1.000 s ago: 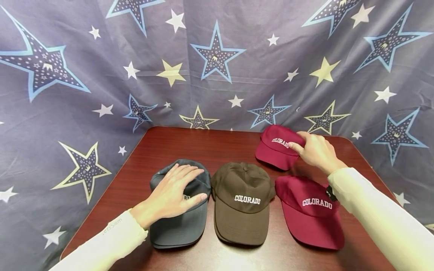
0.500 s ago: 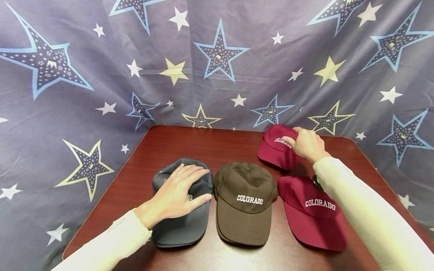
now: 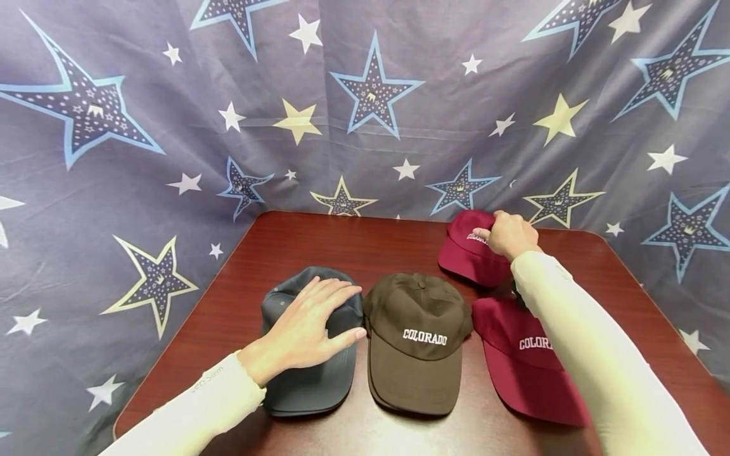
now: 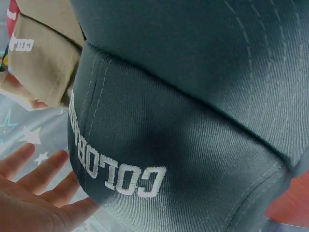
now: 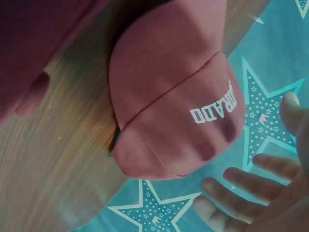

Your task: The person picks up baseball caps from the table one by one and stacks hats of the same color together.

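My left hand (image 3: 308, 326) is over the crown of a dark blue-grey baseball cap (image 3: 313, 389), fingers extended; contact is unclear. The left wrist view has those fingers (image 4: 41, 181) beside the crown and its white COLORADO lettering. At the back right, my right hand (image 3: 509, 235) hovers at the right side of a maroon baseball cap (image 3: 470, 256), partly covering its lettering. Its fingers (image 5: 251, 186) look loosely spread and apart from that cap in the right wrist view. Between the front caps lies a brown one (image 3: 416, 380); a second maroon cap (image 3: 521, 380) sits under my right forearm.
All the caps lie on a reddish-brown wooden table (image 3: 336, 244), brims toward me. A purple-grey cloth (image 3: 239, 69) with star prints hangs behind and beside the table. Bare tabletop shows at the back left.
My right hand and forearm have swung left relative to the rear maroon cap, covering more of its lettering and of the front maroon cap. The head view has turned slightly left.
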Demonstrator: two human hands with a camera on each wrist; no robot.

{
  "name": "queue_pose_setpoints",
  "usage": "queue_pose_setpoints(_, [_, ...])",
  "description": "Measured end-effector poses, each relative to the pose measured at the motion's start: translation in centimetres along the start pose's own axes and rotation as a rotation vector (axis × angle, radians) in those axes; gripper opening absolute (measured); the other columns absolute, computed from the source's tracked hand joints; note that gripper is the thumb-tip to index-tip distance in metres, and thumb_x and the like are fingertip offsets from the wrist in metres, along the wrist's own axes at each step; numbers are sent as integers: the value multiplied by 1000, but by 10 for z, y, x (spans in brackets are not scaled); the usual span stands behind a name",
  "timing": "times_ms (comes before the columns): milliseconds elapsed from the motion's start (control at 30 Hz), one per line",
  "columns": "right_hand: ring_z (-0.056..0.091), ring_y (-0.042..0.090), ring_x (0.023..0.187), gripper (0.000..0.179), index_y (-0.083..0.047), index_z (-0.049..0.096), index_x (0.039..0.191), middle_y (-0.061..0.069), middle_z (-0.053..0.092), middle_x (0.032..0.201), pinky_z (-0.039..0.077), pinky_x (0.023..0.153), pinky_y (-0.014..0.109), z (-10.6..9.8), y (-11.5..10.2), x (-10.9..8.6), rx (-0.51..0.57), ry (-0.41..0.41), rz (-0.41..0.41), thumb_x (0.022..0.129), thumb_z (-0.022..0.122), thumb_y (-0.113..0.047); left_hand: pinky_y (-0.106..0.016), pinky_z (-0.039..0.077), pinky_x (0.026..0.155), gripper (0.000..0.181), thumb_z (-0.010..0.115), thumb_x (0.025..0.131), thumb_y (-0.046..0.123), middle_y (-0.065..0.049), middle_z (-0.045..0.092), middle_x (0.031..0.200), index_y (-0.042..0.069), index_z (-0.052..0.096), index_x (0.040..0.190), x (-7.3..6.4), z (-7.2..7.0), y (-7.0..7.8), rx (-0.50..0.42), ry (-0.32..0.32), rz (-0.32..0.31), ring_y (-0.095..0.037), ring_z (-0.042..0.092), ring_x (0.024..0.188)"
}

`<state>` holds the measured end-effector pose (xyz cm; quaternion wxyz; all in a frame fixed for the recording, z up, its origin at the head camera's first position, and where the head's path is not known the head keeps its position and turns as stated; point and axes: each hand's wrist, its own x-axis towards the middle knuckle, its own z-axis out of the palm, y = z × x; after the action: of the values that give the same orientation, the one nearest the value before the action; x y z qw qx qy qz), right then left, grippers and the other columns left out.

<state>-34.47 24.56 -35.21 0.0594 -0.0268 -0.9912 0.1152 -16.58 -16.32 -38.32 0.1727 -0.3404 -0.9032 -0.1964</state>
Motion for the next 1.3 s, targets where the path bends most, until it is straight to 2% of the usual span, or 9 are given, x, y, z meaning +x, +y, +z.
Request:
queue_pose_setpoints(100, [55, 57, 118, 79, 4, 48, 137, 43, 53, 127, 48, 91, 66, 4, 1, 1, -6, -43, 32, 93, 66, -59, -55, 25, 122, 69, 72, 90, 55, -6, 59, 139, 13, 58, 143, 0, 0, 1, -3, -1, 2, -27, 51, 135])
queue_pose_setpoints(267, [43, 63, 126, 90, 6, 35, 147, 42, 44, 138, 42, 98, 70, 7, 3, 0, 2, -121, 76, 95, 62, -62, -56, 25, 122, 69, 72, 90, 55, -6, 59, 140, 13, 58, 143, 2, 0, 1, -9, -2, 7, -27, 51, 135])
queue_pose_setpoints(433, [38, 65, 129, 85, 3, 28, 151, 40, 40, 143, 39, 100, 72, 11, 6, 2, 7, -156, 102, 98, 59, -56, -55, 25, 122, 69, 73, 89, 55, -6, 60, 139, 14, 59, 143, 2, 0, 0, -8, 9, 11, -26, 51, 135])
queue_pose_setpoints(700, [47, 62, 124, 70, 2, 42, 145, 40, 44, 139, 45, 96, 69, 18, 10, 11, -24, -154, 106, 100, 61, -47, -55, 25, 122, 70, 73, 89, 56, -6, 60, 138, 13, 59, 142, 2, -2, -1, -3, 11, 11, -27, 52, 134])
queue_pose_setpoints(933, [54, 60, 117, 74, 11, 37, 134, 43, 50, 129, 48, 93, 65, 24, 3, 12, -20, -127, 85, 97, 66, -46, -56, 26, 121, 69, 73, 89, 56, -5, 60, 138, 13, 59, 142, 1, -4, -1, 3, 11, 9, -26, 52, 133])
queue_pose_setpoints(1133, [56, 61, 111, 81, 22, 46, 129, 43, 45, 118, 50, 92, 64, 29, -3, 10, -55, -115, 80, 96, 66, -50, -56, 26, 121, 69, 72, 90, 56, -5, 60, 138, 14, 58, 143, -1, -4, -3, 7, 13, 3, -26, 52, 134])
queue_pose_setpoints(1233, [58, 59, 110, 74, 20, 53, 124, 48, 49, 120, 51, 92, 63, 30, -4, 11, -64, -109, 73, 95, 69, -47, -56, 25, 121, 69, 72, 90, 56, -5, 60, 138, 14, 58, 143, -1, -5, -3, 8, 8, -3, -26, 51, 134])
queue_pose_setpoints(1300, [60, 58, 110, 67, 17, 57, 119, 47, 54, 122, 52, 91, 63, 31, -4, 12, -57, -99, 62, 94, 71, -43, -55, 25, 122, 69, 72, 90, 56, -5, 60, 138, 14, 58, 143, -2, -5, -3, 8, 4, -8, -25, 51, 134])
